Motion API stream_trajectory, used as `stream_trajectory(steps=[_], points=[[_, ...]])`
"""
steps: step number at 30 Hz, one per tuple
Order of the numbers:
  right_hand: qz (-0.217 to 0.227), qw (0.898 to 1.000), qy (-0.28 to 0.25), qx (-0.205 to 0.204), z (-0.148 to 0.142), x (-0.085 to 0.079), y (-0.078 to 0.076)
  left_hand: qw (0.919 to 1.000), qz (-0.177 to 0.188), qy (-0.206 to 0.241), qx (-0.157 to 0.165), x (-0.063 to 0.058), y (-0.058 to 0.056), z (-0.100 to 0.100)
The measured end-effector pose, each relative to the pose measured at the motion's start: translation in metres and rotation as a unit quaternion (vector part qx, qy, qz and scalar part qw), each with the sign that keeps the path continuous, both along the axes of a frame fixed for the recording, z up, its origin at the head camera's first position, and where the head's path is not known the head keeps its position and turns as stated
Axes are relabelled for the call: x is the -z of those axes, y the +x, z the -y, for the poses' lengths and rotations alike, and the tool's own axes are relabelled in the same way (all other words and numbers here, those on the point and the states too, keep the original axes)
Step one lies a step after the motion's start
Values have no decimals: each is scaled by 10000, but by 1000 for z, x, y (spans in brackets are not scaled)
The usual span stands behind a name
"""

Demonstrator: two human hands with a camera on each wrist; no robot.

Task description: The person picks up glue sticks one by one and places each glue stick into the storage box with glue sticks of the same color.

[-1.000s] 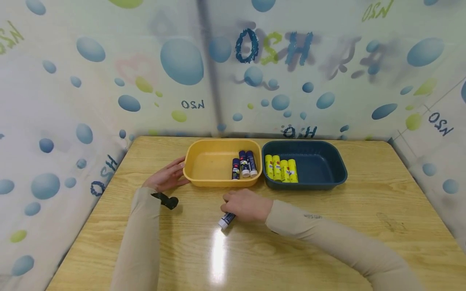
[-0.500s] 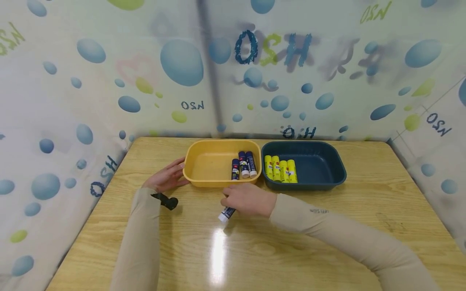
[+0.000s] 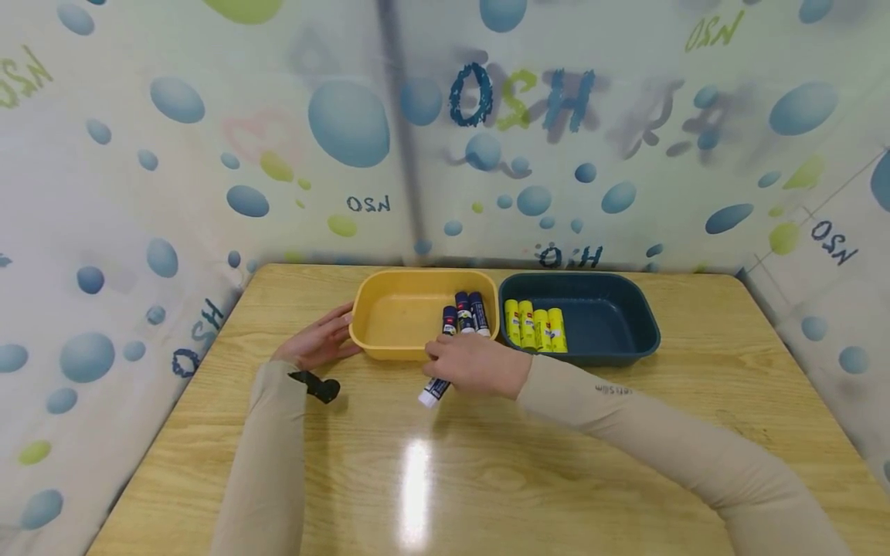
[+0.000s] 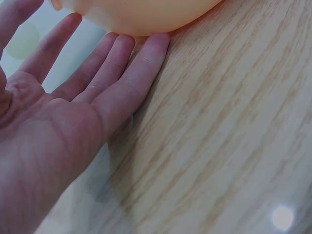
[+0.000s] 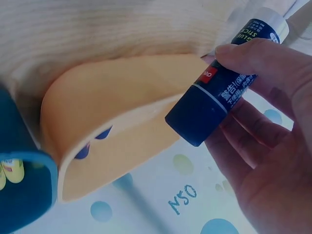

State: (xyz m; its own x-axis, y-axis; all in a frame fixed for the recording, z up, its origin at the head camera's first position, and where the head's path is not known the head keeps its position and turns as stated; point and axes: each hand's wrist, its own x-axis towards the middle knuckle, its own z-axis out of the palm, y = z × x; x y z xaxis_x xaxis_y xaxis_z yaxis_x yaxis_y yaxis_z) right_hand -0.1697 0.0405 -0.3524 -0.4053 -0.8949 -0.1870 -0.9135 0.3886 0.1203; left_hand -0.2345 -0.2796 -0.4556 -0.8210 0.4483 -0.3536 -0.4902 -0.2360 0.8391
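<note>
My right hand [image 3: 480, 364] pinches a dark navy glue stick [image 5: 207, 109] with a white end, between thumb and fingers. It holds the stick slanted at the front rim of the yellow bin [image 3: 389, 354], overlapping that rim in the head view. Inside this bin, at its right end, lie several navy glue sticks [image 3: 462, 303], their lower parts partly hidden by the hand. On the bin's left side, my left hand [image 3: 318, 340] has its fingers extended, fingertips [image 4: 158, 41] right at the outer wall.
Beside the yellow bin on the right stands a dark blue bin [image 3: 615, 359] with several yellow glue sticks [image 3: 527, 324] at its left end. Both are on a wooden table [image 3: 556, 494], near the patterned wall [image 3: 445, 177] behind it. A black strap [image 3: 316, 384] is on the left wrist.
The right hand has lifted the navy glue stick and moved from the table in front up to the yellow bin's front rim. The left hand has stayed at the bin's side.
</note>
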Motion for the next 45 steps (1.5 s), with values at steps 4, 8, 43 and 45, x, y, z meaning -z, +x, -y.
stream_trajectory(steps=[4, 8, 43, 45], points=[[-91, 9999, -53, 22, 0, -4, -6, 10000, -38, -46, 25, 0, 0, 0], [-20, 9999, 17, 141, 2, -7, -12, 10000, -6, 5, -7, 1, 0, 1], [-359, 9969, 381, 587, 8, -11, -53, 9999, -96, -44, 91, -1, 2, 0], [-237, 9972, 326, 637, 6, -11, -57, 9999, -101, -44, 82, -1, 2, 0]])
